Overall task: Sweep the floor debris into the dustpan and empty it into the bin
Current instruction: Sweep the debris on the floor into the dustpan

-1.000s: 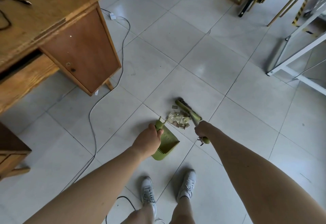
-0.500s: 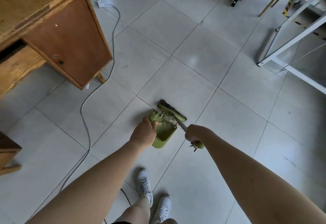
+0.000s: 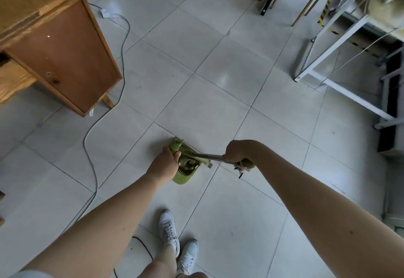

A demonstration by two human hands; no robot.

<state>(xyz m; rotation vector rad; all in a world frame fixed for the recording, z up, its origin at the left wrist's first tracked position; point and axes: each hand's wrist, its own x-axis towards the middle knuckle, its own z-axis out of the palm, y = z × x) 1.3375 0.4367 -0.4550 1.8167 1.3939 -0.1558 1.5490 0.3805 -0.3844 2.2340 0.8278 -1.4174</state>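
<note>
Nearest us, our white shoes (image 3: 168, 231) stand on the tiled floor (image 3: 218, 102). Just beyond, our left hand (image 3: 162, 166) curls its fingers round the dustpan (image 3: 183, 176) handle, debris (image 3: 188, 164) lying inside the pan, while our right hand (image 3: 237, 151) wraps its fingers round the brush (image 3: 207, 157) handle, the brush head at the pan's mouth. Farther left, a cable (image 3: 89, 146) runs past a wooden desk (image 3: 63, 54).

We are wearing white lace-up sneakers (image 3: 168, 233) at the bottom centre; our arms (image 3: 105, 223) are showing bare down to the left hand (image 3: 162, 166) and right hand (image 3: 238, 151).
</note>
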